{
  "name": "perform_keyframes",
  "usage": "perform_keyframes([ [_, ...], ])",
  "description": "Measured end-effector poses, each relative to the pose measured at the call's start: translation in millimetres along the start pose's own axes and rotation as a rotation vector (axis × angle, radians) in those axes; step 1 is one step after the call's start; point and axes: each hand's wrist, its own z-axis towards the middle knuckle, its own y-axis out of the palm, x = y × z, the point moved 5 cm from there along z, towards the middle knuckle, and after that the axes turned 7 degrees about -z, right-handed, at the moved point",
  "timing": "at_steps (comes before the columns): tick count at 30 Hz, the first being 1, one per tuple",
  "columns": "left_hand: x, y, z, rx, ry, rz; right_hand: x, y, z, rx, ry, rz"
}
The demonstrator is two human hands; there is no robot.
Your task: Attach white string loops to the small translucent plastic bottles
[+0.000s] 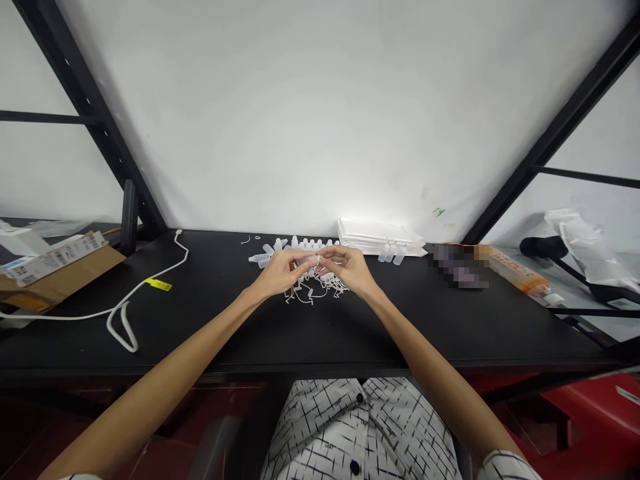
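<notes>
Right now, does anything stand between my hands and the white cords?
Only the small white plastic piece pinched between your left hand and right hand; it sits above the white cords, and nothing else visible intervenes.

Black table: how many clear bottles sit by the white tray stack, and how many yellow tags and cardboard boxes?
Clear bottles: 3
Yellow tags: 1
Cardboard boxes: 1
Total: 5

Translucent plastic bottles (261, 258), matt black tabletop (210, 333), brown cardboard box (75, 280)
</notes>
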Motion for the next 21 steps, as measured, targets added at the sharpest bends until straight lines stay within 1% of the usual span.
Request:
perform_keyframes([
  [4, 1.3, -1.6, -0.3, 0.034, 0.052, 0.045, 4.0, 1.1, 0.2, 0.008, 0.028, 0.050],
  [10, 8.9, -2.6, -2.9, 0.067, 0.205, 0.088, 3.7, 3.2, -1.7, 0.001, 0.061, 0.180],
  [15, 13.6, -3.1, -3.6, 0.077, 0.267, 0.117, 2.7, 2.8, -2.7, 0.014, 0.068, 0.228],
  [18, 15.5, -3.4, -3.6, 0.093, 0.299, 0.125, 2.6, 3.0, -2.3, -0.009, 0.068, 0.200],
  [21, 15.0, -3.3, -3.2, 0.106, 0.301, 0.134, 2.5, 3.5, -1.2, -0.045, 0.060, 0.104],
])
